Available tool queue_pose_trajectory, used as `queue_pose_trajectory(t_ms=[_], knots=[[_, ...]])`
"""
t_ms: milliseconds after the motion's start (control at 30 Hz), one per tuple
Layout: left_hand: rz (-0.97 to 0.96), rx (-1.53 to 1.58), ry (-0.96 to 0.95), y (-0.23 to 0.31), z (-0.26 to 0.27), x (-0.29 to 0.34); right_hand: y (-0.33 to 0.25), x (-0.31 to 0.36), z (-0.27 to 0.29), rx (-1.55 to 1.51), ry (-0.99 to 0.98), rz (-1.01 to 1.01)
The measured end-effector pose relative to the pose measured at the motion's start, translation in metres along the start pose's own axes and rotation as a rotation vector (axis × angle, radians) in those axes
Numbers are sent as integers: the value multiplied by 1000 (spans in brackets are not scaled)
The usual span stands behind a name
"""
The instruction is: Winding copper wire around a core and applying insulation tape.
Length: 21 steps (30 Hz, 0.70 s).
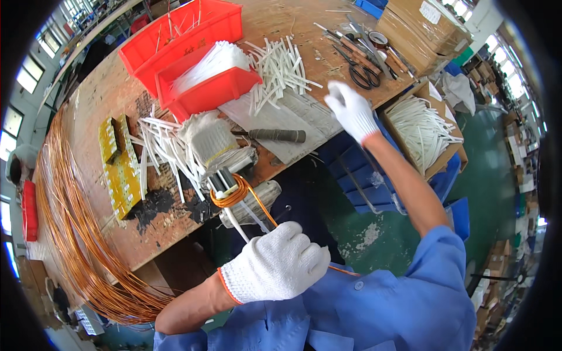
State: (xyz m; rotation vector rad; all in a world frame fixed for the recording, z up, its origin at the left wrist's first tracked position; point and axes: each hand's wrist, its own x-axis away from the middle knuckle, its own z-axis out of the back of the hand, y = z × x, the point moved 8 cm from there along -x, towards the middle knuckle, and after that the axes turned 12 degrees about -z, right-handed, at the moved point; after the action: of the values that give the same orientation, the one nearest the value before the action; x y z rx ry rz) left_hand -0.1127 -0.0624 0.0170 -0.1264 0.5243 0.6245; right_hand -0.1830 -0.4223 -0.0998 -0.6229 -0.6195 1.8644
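Worn wooden boards make up the workbench (117,93), whose near edge runs diagonally just beyond the left hand (275,266); open room is left between that edge and the person's blue shirt, where green floor (380,234) is seen. The left hand, gloved in white, is closed in a fist around copper wire (266,213), which is led up to a small coil (231,190) wound on a metal former at the bench edge, just ahead of the knuckles. A great loop of loose copper wire (70,234) is draped over the bench end, far out to the left of that hand. The right hand (351,108), also gloved, is raised over the far edge of the bench with its fingers loosely spread and nothing held. Just beyond its fingertips, black scissors (363,75) and other tools are laid. To its left, loose white tubes (281,67) are scattered beside two red bins (205,88); the nearer bin is filled with white tubes. Below and to the right of that hand, an open cardboard box (436,158) is packed with more white tubes. Farther off, a taped brown carton (418,29) bearing a pale label is set on the bench corner.
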Motion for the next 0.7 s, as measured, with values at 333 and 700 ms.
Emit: queue_pose_trajectory(t_ms=[333,700], knots=[[-5,137,-105,-12,-5,-19,14,-31,-31,-134,-68,44],[344,554,-46,-31,-21,-48,42,237,71,-797,-367,-310]])
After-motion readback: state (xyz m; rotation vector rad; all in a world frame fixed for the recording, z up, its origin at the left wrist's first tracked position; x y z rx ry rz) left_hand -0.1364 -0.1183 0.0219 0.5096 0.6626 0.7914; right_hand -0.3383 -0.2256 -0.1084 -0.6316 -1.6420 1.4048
